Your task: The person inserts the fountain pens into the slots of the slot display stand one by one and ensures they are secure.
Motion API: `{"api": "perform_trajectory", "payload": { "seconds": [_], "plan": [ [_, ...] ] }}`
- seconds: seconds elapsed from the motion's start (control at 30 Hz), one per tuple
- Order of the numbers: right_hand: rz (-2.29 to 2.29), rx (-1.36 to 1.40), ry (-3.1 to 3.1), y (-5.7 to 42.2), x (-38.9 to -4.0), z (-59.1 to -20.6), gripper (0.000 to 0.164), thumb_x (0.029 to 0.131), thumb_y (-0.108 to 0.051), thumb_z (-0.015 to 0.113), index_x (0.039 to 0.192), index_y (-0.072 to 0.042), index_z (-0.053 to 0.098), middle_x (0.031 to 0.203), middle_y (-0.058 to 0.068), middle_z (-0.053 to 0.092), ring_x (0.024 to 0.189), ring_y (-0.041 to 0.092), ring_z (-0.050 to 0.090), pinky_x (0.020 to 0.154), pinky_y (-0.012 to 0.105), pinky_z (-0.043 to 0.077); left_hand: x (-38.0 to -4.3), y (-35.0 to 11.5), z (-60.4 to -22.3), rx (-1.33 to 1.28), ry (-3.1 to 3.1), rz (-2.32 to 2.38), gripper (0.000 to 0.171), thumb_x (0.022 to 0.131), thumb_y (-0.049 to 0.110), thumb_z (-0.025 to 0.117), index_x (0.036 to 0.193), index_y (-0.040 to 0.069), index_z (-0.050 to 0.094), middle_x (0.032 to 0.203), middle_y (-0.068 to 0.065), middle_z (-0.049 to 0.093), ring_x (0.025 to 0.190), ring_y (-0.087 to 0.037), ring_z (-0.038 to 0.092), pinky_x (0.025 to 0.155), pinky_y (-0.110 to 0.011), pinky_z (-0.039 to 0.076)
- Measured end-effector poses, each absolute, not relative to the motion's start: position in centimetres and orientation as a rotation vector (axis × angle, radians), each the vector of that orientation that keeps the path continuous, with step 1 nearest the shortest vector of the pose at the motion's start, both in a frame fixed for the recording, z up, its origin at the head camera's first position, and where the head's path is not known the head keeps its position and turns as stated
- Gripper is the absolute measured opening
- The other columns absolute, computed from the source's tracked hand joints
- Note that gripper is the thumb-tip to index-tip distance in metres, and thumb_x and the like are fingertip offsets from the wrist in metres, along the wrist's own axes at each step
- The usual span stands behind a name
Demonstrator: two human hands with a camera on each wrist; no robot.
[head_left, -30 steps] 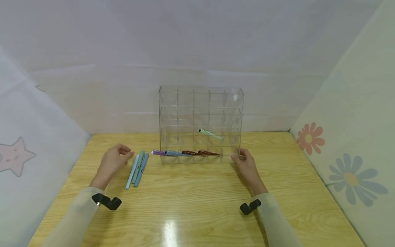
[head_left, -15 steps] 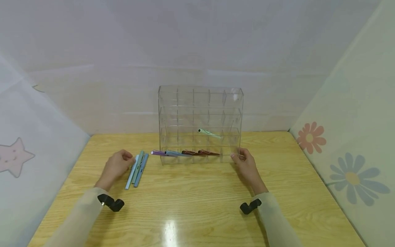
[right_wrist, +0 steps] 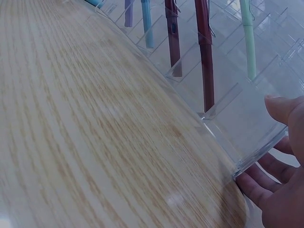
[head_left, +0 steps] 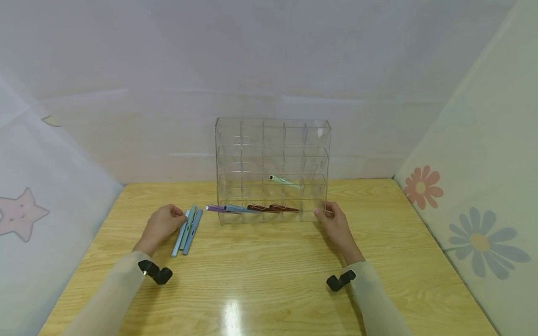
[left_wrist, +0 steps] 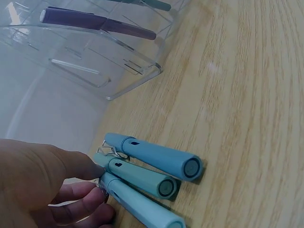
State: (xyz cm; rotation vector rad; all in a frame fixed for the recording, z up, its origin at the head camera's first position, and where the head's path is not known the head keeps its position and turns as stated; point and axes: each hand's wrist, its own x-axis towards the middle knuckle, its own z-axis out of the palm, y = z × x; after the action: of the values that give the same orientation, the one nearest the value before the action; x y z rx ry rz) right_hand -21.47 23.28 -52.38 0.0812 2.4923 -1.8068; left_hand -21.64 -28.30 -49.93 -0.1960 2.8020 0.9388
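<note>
Three capped pens lie side by side left of a clear acrylic rack (head_left: 273, 155): a light blue pen (left_wrist: 140, 204), a green pen (left_wrist: 140, 178) and a blue pen (left_wrist: 159, 154). My left hand (head_left: 163, 225) pinches the clip end of the light blue pen between thumb and fingers, its thumb tip right beside the green pen. My right hand (head_left: 335, 226) grips the rack's lower right side, thumb in front and fingers behind. In the rack's bottom row lean a purple pen (head_left: 215, 208), another blue pen (head_left: 239, 209) and two dark red pens (right_wrist: 205, 61).
A mint green pen (head_left: 286, 181) leans in the row above. The rack's upper rows hold no pens. The wooden table (head_left: 269, 280) ends at a pale cloth backdrop (head_left: 168, 116), with cloth panels along both sides.
My left hand has moved right to the pens, its fingertips closing at the light blue pen's clip end. The right hand stays on the rack.
</note>
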Motion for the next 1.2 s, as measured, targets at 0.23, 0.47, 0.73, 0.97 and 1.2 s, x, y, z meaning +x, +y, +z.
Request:
{"api": "perform_trajectory", "payload": {
  "seconds": [0.23,0.47,0.73,0.97,1.2],
  "plan": [
    [-1.821,0.072,2.481,23.4,-21.7,-52.4,0.064,0.109,-0.038,0.062,0.159,-0.004,0.04,0.164,0.02,0.044,0.147,0.039,0.051,0.116,0.053,0.049,-21.7,-28.3,-49.2,-0.195,2.764,0.921,0.042,0.105,0.032,0.062,0.126,-0.005,0.066,0.123,-0.026,0.07,0.101,-0.033,0.066,0.085,-0.044,0.054],
    [-1.782,0.042,2.519,23.3,-21.4,-52.1,0.065,0.11,-0.04,0.06,0.159,-0.004,0.04,0.161,0.019,0.047,0.143,0.038,0.053,0.111,0.049,0.052,-21.8,-28.3,-48.7,-0.18,2.719,0.925,0.041,0.105,0.031,0.063,0.122,-0.005,0.069,0.118,-0.022,0.071,0.101,-0.03,0.064,0.084,-0.04,0.052],
    [-1.791,0.048,2.51,23.3,-21.3,-52.0,0.065,0.109,-0.041,0.061,0.159,-0.005,0.041,0.162,0.017,0.047,0.143,0.036,0.053,0.107,0.041,0.053,-22.0,-28.5,-48.5,-0.17,2.743,0.883,0.046,0.104,0.034,0.067,0.123,-0.008,0.067,0.119,-0.025,0.071,0.097,-0.031,0.064,0.08,-0.04,0.053],
    [-1.784,0.047,2.517,23.4,-21.4,-52.2,0.066,0.109,-0.043,0.061,0.159,-0.005,0.041,0.162,0.018,0.047,0.144,0.037,0.053,0.11,0.047,0.052,-22.0,-29.0,-48.9,-0.192,2.748,0.865,0.042,0.102,0.034,0.069,0.115,-0.006,0.067,0.103,-0.018,0.071,0.082,-0.024,0.06,0.069,-0.034,0.049],
    [-1.776,0.066,2.519,23.3,-21.4,-52.5,0.067,0.108,-0.044,0.062,0.159,-0.007,0.041,0.161,0.017,0.047,0.143,0.036,0.053,0.111,0.049,0.052,-21.6,-29.3,-49.3,-0.189,2.755,0.894,0.041,0.103,0.034,0.067,0.114,-0.005,0.067,0.101,-0.017,0.071,0.079,-0.022,0.059,0.065,-0.032,0.046]
  ]
}}
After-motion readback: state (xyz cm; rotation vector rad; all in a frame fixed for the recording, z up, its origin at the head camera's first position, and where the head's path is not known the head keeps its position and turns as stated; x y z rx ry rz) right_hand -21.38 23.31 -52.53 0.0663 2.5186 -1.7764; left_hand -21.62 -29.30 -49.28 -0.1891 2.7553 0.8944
